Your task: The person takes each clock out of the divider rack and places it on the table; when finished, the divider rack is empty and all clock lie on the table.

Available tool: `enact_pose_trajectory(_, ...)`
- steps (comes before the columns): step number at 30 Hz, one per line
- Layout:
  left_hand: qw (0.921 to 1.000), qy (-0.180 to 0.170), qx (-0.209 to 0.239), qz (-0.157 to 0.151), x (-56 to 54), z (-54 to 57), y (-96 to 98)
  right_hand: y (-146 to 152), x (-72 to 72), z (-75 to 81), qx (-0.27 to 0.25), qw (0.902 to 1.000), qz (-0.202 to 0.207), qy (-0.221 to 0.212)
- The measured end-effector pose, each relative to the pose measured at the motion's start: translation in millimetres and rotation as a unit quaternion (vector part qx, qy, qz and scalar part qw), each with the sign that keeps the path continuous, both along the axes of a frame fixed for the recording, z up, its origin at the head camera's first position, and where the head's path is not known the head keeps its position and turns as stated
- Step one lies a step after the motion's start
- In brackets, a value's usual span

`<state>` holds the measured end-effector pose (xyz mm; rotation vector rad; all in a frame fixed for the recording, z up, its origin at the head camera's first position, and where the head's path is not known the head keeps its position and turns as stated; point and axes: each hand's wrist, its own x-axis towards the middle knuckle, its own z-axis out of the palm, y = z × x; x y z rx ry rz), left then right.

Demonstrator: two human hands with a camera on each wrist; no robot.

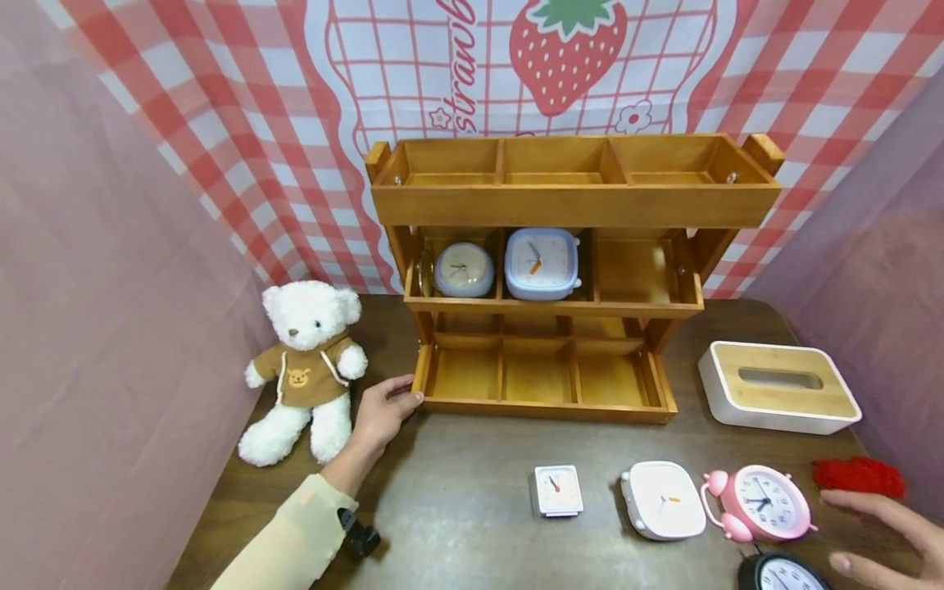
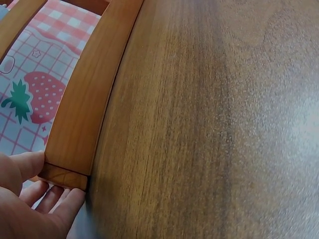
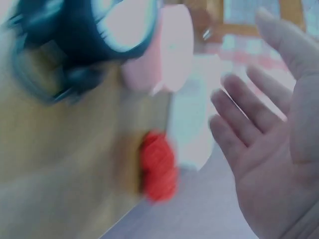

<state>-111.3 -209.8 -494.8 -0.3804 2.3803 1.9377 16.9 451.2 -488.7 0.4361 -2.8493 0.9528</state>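
"What has the left hand [image 1: 379, 418] got?"

"Thumb and fingers pinch the near left corner of the three-tier brown wooden shelf [image 1: 575, 206], far centre; stiff, probably weighty, best held by its ends."

"And the right hand [image 3: 271, 154]?"

"Fingers extended, nothing held, beside the round black alarm clock [image 1: 783, 571], near right. It's blurred up close, but likely hard, smooth, fragile-faced: grasp its sides."

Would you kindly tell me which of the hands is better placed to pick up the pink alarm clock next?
Probably the right hand: it is empty and near the pink alarm clock, while the left hand, farther off, grips the wooden shelf at its left end.
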Motion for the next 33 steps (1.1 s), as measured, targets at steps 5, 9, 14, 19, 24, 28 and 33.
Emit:
enact_pose_trajectory(5, 1.0, 0.0, 0.003, 0.004, -3.4, -9.1, 0.1, -63.1, -23.5, 60.8, -0.016, 0.9946, -0.07, 0.075)
enact_pose_trajectory(9, 0.9999, 0.009, 0.008, 0.006, -5.8, -13.6, 1.0, -102.2, -41.0, 84.4, 0.009, 0.9918, -0.086, 0.095)
enact_pose_trajectory(14, 0.9999, 0.01, 0.001, 0.007, -5.4, -12.7, 1.7, -154.2, -60.3, 97.3, -0.022, 0.99, -0.05, 0.13)
enact_pose_trajectory(19, 0.9999, 0.015, -0.003, 0.003, -3.4, -12.0, 0.1, -196.6, -80.9, 109.3, -0.059, 0.9837, -0.034, 0.167)
enact_pose_trajectory(24, 0.9999, 0.013, -0.002, 0.006, -2.9, -9.6, -1.9, -232.8, -99.6, 128.5, -0.085, 0.9796, -0.05, 0.175)
enact_pose_trajectory(28, 0.9998, 0.015, -0.008, 0.009, -3.3, -10.9, -3.6, -260.1, -115.4, 137.6, -0.102, 0.9766, -0.042, 0.184)
enact_pose_trajectory(33, 0.9998, 0.018, -0.005, 0.005, -3.0, -12.9, -3.6, -286.9, -135.7, 141.4, -0.127, 0.9674, -0.018, 0.218)
